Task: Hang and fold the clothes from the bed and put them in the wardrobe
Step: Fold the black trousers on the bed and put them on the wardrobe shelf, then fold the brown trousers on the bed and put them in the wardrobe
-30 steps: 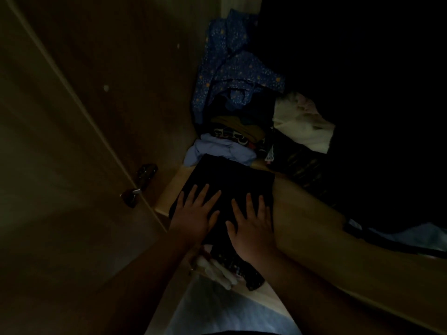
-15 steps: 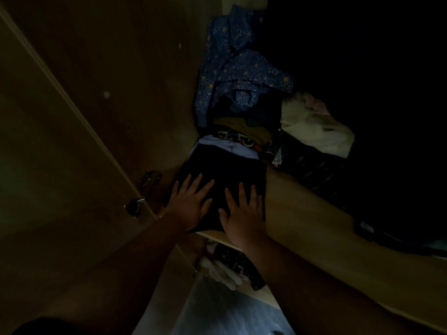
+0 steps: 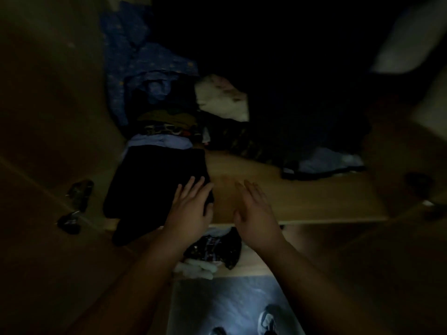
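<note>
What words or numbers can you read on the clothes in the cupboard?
None can be read.
The dark band with pale marks in the pile may carry letters, but it is too blurred and dim.
The patterned cloth on the lower shelf shows pale marks only, unreadable.

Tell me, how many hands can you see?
2. The left hand rests on the right edge of the folded black garment on the wardrobe shelf. The right hand hovers over bare shelf beside it.
</note>
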Demonstrator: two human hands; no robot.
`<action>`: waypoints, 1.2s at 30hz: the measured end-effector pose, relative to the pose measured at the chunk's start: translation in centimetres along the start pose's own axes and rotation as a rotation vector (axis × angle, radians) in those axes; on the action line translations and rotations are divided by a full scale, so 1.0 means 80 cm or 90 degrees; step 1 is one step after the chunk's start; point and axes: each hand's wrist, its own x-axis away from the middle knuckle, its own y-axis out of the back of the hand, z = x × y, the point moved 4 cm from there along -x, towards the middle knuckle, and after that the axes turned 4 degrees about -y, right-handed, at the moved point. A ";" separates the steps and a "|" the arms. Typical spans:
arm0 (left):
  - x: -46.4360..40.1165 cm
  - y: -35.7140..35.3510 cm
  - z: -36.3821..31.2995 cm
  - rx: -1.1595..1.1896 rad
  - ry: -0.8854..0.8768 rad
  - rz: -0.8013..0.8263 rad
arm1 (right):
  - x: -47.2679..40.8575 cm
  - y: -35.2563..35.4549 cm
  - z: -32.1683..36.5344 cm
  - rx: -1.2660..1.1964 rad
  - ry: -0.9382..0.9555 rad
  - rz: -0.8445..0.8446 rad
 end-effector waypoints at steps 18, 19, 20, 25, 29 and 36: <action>0.210 -0.129 -0.426 -0.019 -0.442 0.250 | 0.530 0.186 -0.183 0.117 -0.418 -0.263; 0.241 -0.138 -0.452 -0.011 -0.469 0.256 | 0.573 0.189 -0.189 0.119 -0.439 -0.281; 0.273 -0.149 -0.478 -0.003 -0.493 0.257 | 0.616 0.191 -0.196 0.123 -0.466 -0.291; 0.435 -0.195 -0.606 0.000 -0.605 0.296 | 0.850 0.200 -0.208 0.135 -0.602 -0.339; 0.553 -0.228 -0.708 -0.002 -0.722 0.340 | 1.037 0.203 -0.200 0.113 -0.738 -0.413; 0.724 -0.260 -0.846 0.015 -0.907 0.383 | 1.243 0.190 -0.184 0.114 -0.922 -0.476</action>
